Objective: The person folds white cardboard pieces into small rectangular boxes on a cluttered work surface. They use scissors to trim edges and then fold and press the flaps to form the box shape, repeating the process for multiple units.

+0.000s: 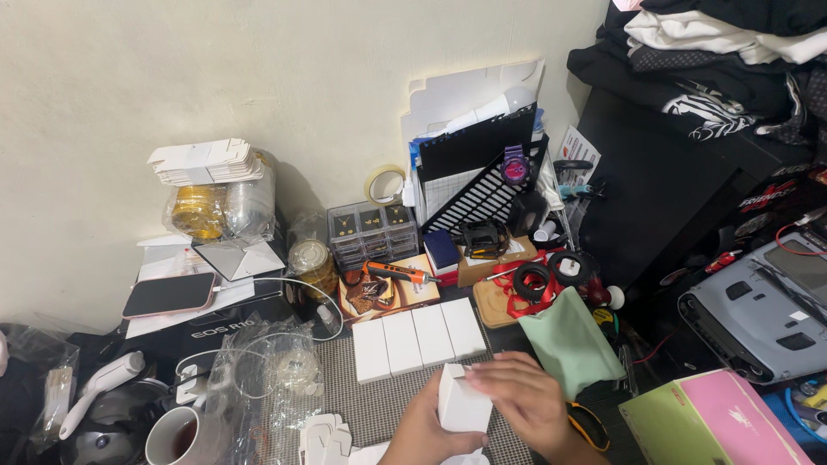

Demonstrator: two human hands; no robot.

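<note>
The person holds a small white folded cardboard box point(463, 403) low in the frame, above the grey woven mat point(389, 400), with both hands closed around it. The left hand point(431, 430) grips the box from below and to the left, thumb side up; the right hand point(521, 398) lies over its right face with the fingers point(495, 368) flat and pressed toward the top edge. Four matching white boxes point(419, 337) lie side by side in a row on the mat just beyond, touching one another. Flat white die-cut carton blanks point(326, 435) lie near the left wrist, and a further stack of blanks point(207, 161) rests on the clear containers by the wall. For a clean assembly, the left hand should support the box squarely while the right presses each flap along its crease, keeping the panels aligned so that no corner buckles. The cup of dark liquid point(175, 435) stands near the left; the elbows should stay away from it. A green cloth point(568, 340) lies just right of the row.
</note>
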